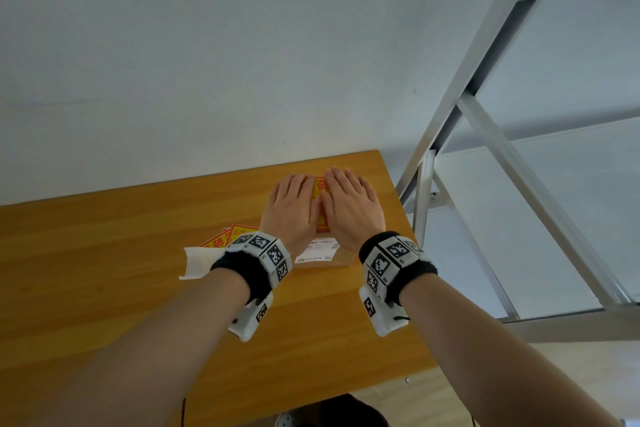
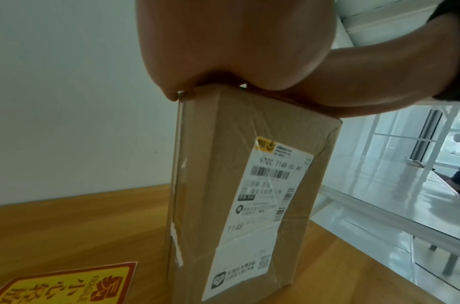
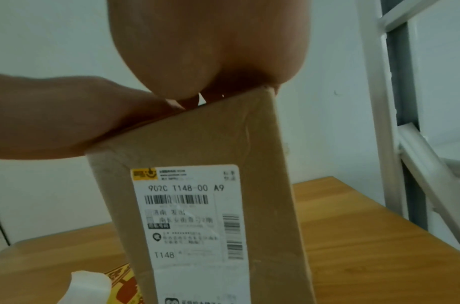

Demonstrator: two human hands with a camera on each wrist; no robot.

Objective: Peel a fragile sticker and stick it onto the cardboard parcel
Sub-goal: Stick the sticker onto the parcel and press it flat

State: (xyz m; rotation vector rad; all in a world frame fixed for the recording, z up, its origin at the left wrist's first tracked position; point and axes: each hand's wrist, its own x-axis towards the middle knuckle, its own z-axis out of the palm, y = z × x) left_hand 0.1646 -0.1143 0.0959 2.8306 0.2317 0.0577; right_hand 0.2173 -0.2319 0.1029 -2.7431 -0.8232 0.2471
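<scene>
From the head view, my left hand (image 1: 292,206) and right hand (image 1: 351,204) lie flat, fingers straight, side by side on the top of the cardboard parcel (image 1: 341,258), pressing down the fragile sticker (image 1: 320,191); I judge I am at the sticking step, and next I should smooth outward to the edges, then lift off; most of the sticker is hidden under my palms. In the left wrist view my palm covers the parcel's top; spare stickers (image 2: 67,286) lie on the table (image 2: 80,216). In the right wrist view the shipping label (image 3: 189,218) is plain; the sticker itself is unseen.
</scene>
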